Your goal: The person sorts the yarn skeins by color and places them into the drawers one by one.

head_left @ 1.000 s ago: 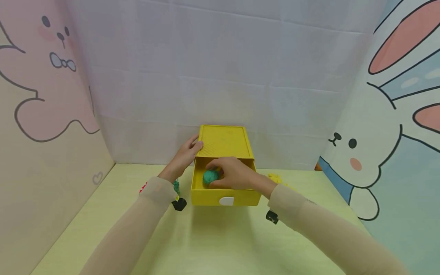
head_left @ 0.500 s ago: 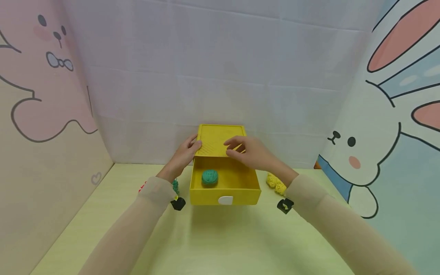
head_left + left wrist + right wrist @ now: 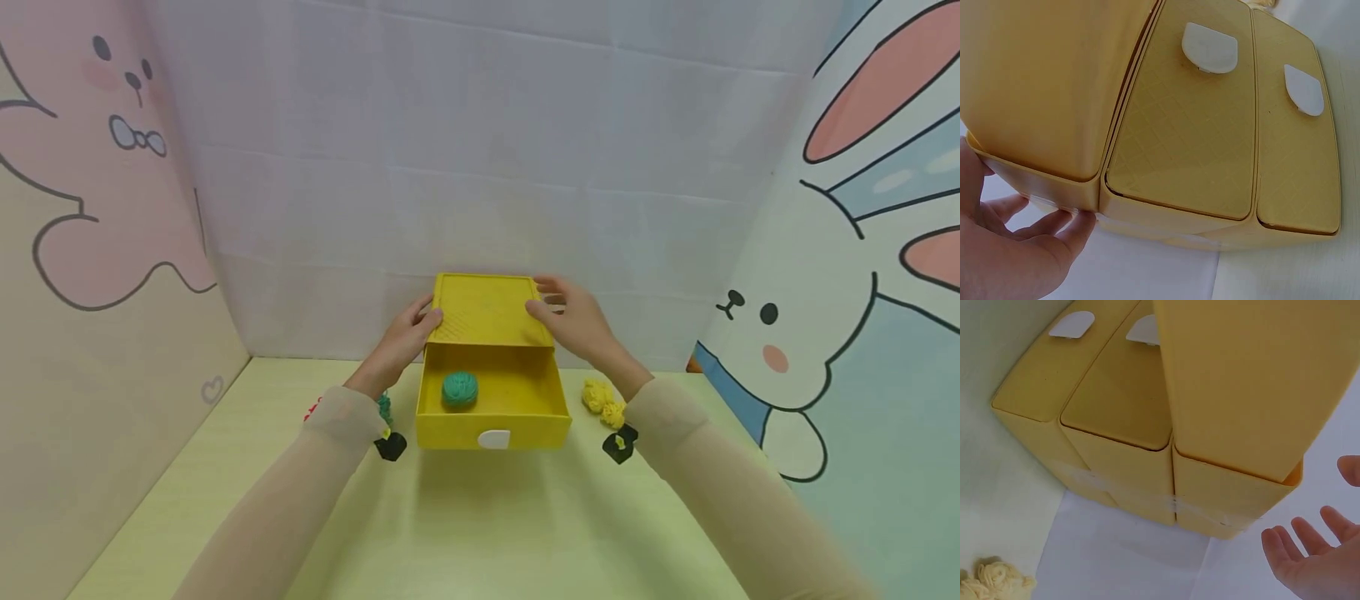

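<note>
A yellow drawer cabinet (image 3: 487,308) stands against the back wall, its top drawer (image 3: 450,431) pulled out towards me. Inside that drawer, on the left, lies a ball of green yarn (image 3: 459,389). My left hand (image 3: 403,337) grips the cabinet's upper left edge, thumb on top. Its fingers (image 3: 1079,232) press the side wall in the left wrist view. At the upper right edge is my right hand (image 3: 579,322), holding nothing. The right wrist view shows its fingers (image 3: 1310,536) spread and a little apart from the cabinet's side.
Two lower drawers with white tabs (image 3: 1210,49) are closed. Yellow ruffled pieces (image 3: 598,396) lie on the table right of the cabinet. Left of it, partly hidden by my left arm, are a green piece (image 3: 385,407) and something red (image 3: 312,407). Walls enclose the table.
My right hand has let go of the green yarn ball, leaving it in the drawer, and moved up and right to the cabinet's right edge. The left hand stays on the cabinet.
</note>
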A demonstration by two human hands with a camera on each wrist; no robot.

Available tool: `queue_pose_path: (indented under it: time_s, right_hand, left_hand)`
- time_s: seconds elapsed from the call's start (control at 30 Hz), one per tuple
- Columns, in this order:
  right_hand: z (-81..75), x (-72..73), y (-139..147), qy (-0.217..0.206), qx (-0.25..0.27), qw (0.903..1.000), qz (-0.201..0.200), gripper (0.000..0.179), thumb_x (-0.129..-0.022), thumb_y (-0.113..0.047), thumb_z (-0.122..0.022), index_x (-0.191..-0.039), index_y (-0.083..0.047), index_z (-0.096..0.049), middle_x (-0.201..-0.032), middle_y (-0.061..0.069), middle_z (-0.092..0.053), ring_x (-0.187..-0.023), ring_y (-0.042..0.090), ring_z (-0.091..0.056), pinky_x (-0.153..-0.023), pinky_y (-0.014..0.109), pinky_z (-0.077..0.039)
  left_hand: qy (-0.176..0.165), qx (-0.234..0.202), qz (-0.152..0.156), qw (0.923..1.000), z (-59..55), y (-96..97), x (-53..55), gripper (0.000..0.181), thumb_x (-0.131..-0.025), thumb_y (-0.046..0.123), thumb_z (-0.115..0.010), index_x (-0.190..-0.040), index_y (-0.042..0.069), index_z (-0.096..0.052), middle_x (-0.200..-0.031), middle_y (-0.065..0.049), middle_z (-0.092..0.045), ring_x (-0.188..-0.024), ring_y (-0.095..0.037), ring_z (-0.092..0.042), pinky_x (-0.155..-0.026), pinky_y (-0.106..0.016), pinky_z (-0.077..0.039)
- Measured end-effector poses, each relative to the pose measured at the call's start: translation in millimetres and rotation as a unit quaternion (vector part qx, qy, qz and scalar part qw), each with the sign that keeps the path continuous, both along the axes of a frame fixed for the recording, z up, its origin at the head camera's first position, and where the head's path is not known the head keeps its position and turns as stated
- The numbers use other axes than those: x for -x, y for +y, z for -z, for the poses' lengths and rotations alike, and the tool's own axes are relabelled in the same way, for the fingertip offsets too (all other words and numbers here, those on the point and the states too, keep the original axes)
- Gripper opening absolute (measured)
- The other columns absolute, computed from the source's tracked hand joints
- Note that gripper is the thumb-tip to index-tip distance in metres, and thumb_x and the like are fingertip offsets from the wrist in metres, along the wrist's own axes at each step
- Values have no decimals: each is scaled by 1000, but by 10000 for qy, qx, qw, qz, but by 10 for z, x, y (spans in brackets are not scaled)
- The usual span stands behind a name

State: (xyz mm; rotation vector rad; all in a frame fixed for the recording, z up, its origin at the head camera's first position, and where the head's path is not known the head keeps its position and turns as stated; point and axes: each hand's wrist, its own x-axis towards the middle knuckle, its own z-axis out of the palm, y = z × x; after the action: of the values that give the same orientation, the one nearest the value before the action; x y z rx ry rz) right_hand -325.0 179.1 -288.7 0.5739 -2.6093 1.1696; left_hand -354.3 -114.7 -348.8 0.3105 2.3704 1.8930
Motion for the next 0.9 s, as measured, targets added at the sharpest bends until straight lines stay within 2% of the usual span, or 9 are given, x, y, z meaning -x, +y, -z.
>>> queue_pose_path:
  time_s: [0.17, 0.37, 0.57, 0.8, 0.9]
  right_hand:
    - [116, 50, 18, -605, 676, 9957, 181, 71, -109, -40, -62, -168, -18, -31, -168, 20, -36, -149, 43, -43, -115, 60, -45]
    - [288, 120, -17, -1439, 1435, 9787, 276, 84, -109, -48, -57, -173, -21, -9, -175, 20, -18, -157, 42, -31, -124, 61, -32]
    - [427, 138, -69, -1736, 1799, 9675, 381, 83, -111, -49, -50, -173, -15, -6, -176, 20, -16, -160, 40, -22, -128, 61, -23]
    - [520, 175, -95, -2077, 2366, 9487, 306, 75, -112, -38, -43, -173, -14, -6, -179, 10, -3, -164, 34, -7, -131, 55, -15]
    - [543, 190, -102, -2170, 2495, 9434, 262, 74, -111, -33, -43, -173, -15, -6, -179, 10, -4, -164, 34, -11, -131, 56, -18]
  left_hand:
    - [-11, -25, 8, 10000, -1, -2, 5, 64, -115, 43, -45, -172, 28, -21, -163, -14, -43, -144, -34, -49, -125, -57, -33]
    - [-27, -3, -20, 10000, 13, -6, 18, 64, -115, 45, -45, -172, 29, -21, -164, -14, -42, -144, -34, -49, -124, -56, -35]
    - [36, -22, 23, 10000, 25, -8, 8, 64, -115, 44, -45, -171, 28, -22, -165, -14, -41, -145, -34, -49, -123, -55, -37]
    - [43, -31, 38, 10000, 10, 6, -13, 63, -115, 43, -45, -171, 27, -22, -165, -14, -41, -146, -33, -49, -122, -55, -39]
    - [59, -44, 38, 10000, 7, 5, -13, 63, -115, 43, -45, -171, 27, -22, -163, -14, -43, -144, -33, -50, -122, -55, -39]
